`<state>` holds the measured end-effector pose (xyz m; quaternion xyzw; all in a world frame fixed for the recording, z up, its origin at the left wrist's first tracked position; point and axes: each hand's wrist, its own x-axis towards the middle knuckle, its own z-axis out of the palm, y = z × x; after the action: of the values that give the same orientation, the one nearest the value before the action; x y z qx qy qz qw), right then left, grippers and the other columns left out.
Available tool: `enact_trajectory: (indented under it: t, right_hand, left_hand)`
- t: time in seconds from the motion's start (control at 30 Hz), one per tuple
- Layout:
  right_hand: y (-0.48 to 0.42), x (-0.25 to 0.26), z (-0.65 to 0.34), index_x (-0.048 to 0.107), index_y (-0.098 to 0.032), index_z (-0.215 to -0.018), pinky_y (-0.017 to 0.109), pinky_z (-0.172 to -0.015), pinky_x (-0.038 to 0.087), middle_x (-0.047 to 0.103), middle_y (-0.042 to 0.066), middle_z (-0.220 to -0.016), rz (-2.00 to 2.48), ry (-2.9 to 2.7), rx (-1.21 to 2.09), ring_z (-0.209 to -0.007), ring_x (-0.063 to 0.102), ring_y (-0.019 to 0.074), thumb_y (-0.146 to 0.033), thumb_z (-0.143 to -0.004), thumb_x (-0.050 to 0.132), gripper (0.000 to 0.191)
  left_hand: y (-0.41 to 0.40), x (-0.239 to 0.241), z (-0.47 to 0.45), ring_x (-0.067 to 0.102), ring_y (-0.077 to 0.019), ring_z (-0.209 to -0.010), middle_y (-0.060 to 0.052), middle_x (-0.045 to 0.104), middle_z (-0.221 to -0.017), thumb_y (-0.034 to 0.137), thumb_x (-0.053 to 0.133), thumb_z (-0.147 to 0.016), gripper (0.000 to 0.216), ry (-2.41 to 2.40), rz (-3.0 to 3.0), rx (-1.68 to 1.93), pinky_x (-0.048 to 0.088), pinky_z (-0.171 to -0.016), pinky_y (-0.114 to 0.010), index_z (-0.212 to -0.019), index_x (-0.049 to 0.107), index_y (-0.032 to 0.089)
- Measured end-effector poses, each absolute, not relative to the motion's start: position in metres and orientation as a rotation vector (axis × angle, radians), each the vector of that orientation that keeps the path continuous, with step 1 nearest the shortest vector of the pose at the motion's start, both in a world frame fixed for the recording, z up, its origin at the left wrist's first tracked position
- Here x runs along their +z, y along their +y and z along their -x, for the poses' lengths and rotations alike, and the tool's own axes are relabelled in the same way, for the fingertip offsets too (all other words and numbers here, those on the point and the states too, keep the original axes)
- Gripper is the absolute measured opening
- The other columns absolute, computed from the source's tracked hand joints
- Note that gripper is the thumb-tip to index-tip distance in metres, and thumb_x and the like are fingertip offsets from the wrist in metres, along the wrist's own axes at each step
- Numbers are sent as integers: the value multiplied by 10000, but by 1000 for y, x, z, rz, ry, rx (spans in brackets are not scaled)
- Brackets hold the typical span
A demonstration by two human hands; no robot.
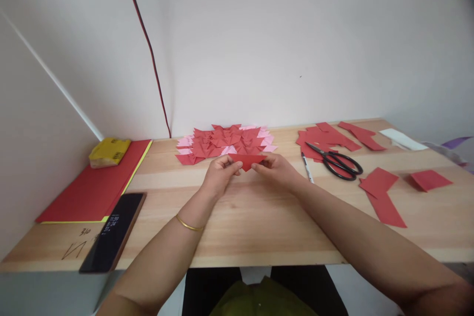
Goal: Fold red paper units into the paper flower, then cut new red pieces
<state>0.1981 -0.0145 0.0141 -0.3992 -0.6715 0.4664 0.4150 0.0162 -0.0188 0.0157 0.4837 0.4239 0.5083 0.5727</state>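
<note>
Both of my hands hold a small folded red paper triangle (247,161) just above the wooden table (259,217). My left hand (218,175) pinches its left end and my right hand (277,170) pinches its right end. A thin gold bangle circles my left wrist. Right behind the triangle lies a pile of folded red and pink paper pieces (225,142).
Black scissors (338,163) and a pen (307,167) lie to the right among red paper scraps (329,137); more red pieces (385,192) sit nearer. At the left are a red paper sheet stack (92,190), a yellow packet (109,152) and a dark phone (114,231). A red cord (148,44) runs down the wall.
</note>
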Motion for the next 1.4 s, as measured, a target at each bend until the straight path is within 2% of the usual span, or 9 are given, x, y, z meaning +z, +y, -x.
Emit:
enact_trajectory:
  t: [0.23, 0.43, 0.57, 0.7, 0.83, 0.9, 1.0, 1.17, 1.4]
  right_hand:
    - [-20, 11, -189, 707, -190, -949, 346, -819, 490, 711, 47, -970, 932, -1745, 1248, -914, 641, 210, -342, -796, 603, 240]
    - [-19, 12, -193, 674, -190, -1053, 330, -736, 497, 705, 46, -960, 1002, -1801, 1236, -853, 633, 213, -353, -800, 583, 314]
    - [-21, 15, -194, 677, -189, -1045, 300, -677, 490, 707, 41, -918, 1043, -1819, 1233, -807, 632, 203, -353, -806, 573, 308]
    - [-21, 14, -193, 669, -191, -1070, 319, -705, 495, 705, 48, -961, 1027, -1814, 1233, -844, 634, 217, -352, -811, 571, 320]
    - [-20, 13, -193, 670, -200, -1081, 352, -750, 499, 707, 47, -976, 1032, -1803, 1207, -878, 636, 233, -353, -810, 580, 323]
    - [-20, 12, -193, 677, -197, -1060, 351, -749, 503, 710, 48, -972, 1038, -1795, 1211, -871, 642, 230, -364, -810, 583, 315]
    - [-21, 13, -192, 689, -201, -1028, 350, -766, 509, 712, 48, -990, 1018, -1779, 1225, -879, 650, 224, -367, -805, 593, 295]
    - [-23, 17, -191, 687, -204, -1039, 351, -814, 499, 703, 53, -1042, 984, -1745, 1224, -946, 641, 226, -365, -774, 631, 314]
    - [-17, 15, -196, 693, -179, -843, 297, -690, 487, 692, 42, -828, 1012, -1673, 1135, -764, 632, 180, -388, -756, 652, 230]
  left_hand:
    - [-21, 14, -20, 528, -87, -538, 13, 590, -560, 294, 742, -623, 234, 998, -1125, 1179, 418, -586, -232, -628, 564, 143]
    - [-16, 19, -13, 508, -79, -544, 34, 541, -549, 304, 737, -622, 216, 1013, -1060, 1317, 424, -602, -230, -660, 591, 149]
    - [-12, 19, -7, 499, -75, -551, 33, 534, -552, 318, 725, -648, 222, 1007, -1066, 1345, 423, -610, -225, -670, 581, 150]
    - [-11, 18, -6, 492, -75, -548, 36, 517, -546, 357, 710, -677, 252, 978, -1058, 1336, 421, -601, -222, -689, 564, 153]
    - [-13, 20, -8, 488, -75, -547, 37, 517, -581, 412, 701, -685, 298, 894, -997, 1329, 439, -605, -237, -806, 601, 160]
    - [-14, 21, -9, 493, -73, -555, 35, 538, -611, 372, 740, -641, 328, 883, -1011, 1279, 449, -621, -242, -865, 624, 162]
    - [-17, 20, -11, 510, -76, -574, 21, 576, -638, 295, 769, -597, 270, 940, -1111, 1192, 444, -629, -239, -785, 643, 148]
    - [-16, 15, -9, 516, -89, -571, 9, 593, -589, 315, 735, -638, 215, 1049, -1246, 1189, 407, -596, -228, -660, 611, 140]
    - [-15, 17, -8, 508, -77, -552, 20, 578, -566, 281, 739, -631, 196, 1039, -1206, 1221, 394, -597, -216, -646, 604, 139]
